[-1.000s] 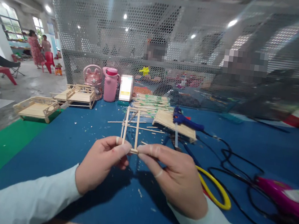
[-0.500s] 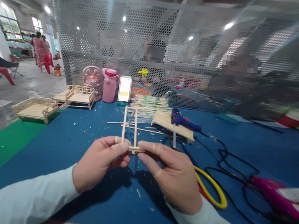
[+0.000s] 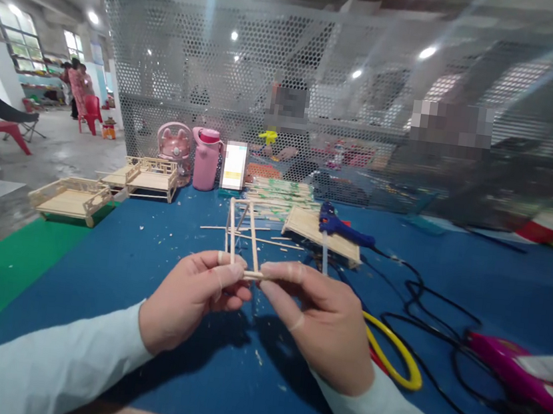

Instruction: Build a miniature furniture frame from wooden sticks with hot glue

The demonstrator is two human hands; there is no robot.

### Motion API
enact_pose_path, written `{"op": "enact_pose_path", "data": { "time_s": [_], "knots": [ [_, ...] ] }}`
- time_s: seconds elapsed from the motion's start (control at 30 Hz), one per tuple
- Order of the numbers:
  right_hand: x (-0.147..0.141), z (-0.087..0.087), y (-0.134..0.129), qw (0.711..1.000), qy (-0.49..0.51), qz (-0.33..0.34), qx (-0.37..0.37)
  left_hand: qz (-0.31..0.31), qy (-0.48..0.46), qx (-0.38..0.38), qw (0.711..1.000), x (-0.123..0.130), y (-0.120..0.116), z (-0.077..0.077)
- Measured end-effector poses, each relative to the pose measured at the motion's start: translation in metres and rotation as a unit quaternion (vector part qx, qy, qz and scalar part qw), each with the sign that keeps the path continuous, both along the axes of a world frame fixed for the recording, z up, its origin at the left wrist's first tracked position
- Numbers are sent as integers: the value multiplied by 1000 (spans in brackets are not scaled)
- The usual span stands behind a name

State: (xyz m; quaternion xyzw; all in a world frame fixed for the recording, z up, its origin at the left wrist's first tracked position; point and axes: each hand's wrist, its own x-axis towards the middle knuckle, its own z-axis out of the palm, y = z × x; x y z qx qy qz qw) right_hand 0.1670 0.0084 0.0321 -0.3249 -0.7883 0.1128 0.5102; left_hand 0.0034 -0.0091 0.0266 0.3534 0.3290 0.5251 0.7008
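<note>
Between my two hands, above the blue tabletop, is a small frame of thin wooden sticks (image 3: pixel 255 236). My left hand (image 3: pixel 195 291) pinches its near left corner between thumb and fingers. My right hand (image 3: pixel 319 320) grips the right end of the near crosspiece with thumb and forefinger. Pale tape wraps some fingers on both hands. The frame's far end rises away from me, and its near corners are partly hidden by my fingertips. Just beyond lie loose wooden sticks (image 3: pixel 272 241) and a blue glue gun (image 3: pixel 347 231), which rests by a slatted wooden piece (image 3: pixel 304 225).
Small wooden bed-like models (image 3: pixel 73 199) stand at the left. A pink flask (image 3: pixel 205 161), a lit phone (image 3: pixel 234 165) and bundled sticks (image 3: pixel 283 194) line the perforated screen (image 3: pixel 214 58). Black cables (image 3: pixel 416 298) and a yellow loop (image 3: pixel 407 377) lie at right. People stand far left.
The stick frame has tilted slightly, its near end shifting right while both hands keep their hold. The whole view has moved a little to the right.
</note>
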Motion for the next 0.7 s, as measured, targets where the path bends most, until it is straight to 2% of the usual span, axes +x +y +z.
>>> {"op": "enact_pose_path", "data": {
  "time_s": [0.3, 0.43, 0.7],
  "knots": [
    [-2, 3, 0, 1000, -13, -22, -18, -21, -5, 16, 1000, -1, 0, -3],
    [0, 7, 0, 999, -25, -4, -27, -21, -30, 10, 999, -1, 2, -2],
    [5, 12, 3, 997, -65, 31, -37, -29, 30, 16, 999, -1, -1, 3]
  ]
}}
